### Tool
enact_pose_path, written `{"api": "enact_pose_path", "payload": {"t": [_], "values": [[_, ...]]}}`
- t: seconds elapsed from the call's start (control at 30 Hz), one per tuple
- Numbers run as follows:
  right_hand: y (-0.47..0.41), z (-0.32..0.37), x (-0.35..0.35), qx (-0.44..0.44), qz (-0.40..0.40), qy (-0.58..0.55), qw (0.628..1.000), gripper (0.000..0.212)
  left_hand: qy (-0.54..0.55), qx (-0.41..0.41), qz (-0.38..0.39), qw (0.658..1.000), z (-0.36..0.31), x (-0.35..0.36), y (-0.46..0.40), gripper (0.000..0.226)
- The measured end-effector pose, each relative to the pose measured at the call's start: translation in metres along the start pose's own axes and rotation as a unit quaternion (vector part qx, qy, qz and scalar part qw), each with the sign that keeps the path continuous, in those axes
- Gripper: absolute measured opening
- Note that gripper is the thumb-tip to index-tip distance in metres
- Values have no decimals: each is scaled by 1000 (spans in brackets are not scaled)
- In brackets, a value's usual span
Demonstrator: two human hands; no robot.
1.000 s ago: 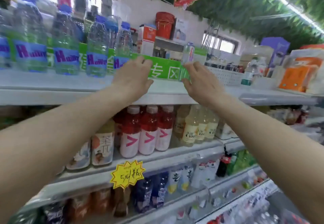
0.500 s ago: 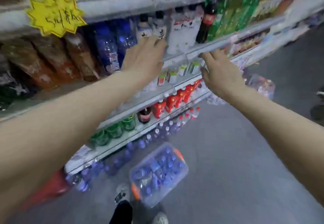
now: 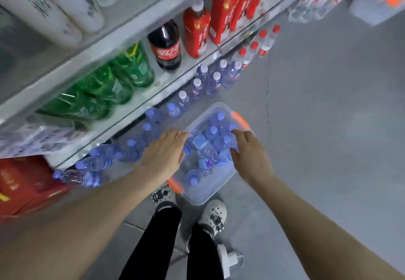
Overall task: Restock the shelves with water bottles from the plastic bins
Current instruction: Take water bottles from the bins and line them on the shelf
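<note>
Head view, looking straight down: a clear plastic bin with orange latches sits on the grey floor just ahead of the person's feet, holding small clear water bottles with blue caps, some upright, some lying flat. Both hands hang above it, empty, fingers loosely spread: left hand over its shelf-side rim, right hand over the bottles, likely nearer.

1. Grey floor: clear plastic bin with orange handles stands on it, water bottles inside.
2. Row of blue-capped bottles on the floor along the shelf foot; red carton at left.
3. Lower shelf: green bottles, cola bottle, red bottles.
</note>
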State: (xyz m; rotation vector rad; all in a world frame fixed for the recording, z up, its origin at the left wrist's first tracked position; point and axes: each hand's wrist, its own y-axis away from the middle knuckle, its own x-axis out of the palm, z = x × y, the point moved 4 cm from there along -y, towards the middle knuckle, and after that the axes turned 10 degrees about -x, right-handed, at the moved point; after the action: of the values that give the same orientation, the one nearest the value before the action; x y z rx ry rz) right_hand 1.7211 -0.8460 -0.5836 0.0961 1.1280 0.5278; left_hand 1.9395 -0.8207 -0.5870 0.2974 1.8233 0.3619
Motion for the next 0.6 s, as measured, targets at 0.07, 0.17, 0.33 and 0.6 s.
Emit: {"api": "enact_pose_path", "payload": {"t": [0.07, 0.17, 0.33, 0.6], "values": [[-5, -24, 58, 48, 41, -10, 998, 46, 8, 16, 16, 1000, 13, 51, -8, 55], [-17, -58, 136, 94, 99, -15, 991, 45, -2, 45, 23, 999, 33, 116, -24, 60], [-38, -101, 234, 125, 154, 33, 980, 40, -49, 47, 25, 997, 66, 202, -48, 74], [-57, -113, 309, 94, 138, 190, 967, 69, -84, 41, -15, 996, 92, 266, -54, 88]]}}
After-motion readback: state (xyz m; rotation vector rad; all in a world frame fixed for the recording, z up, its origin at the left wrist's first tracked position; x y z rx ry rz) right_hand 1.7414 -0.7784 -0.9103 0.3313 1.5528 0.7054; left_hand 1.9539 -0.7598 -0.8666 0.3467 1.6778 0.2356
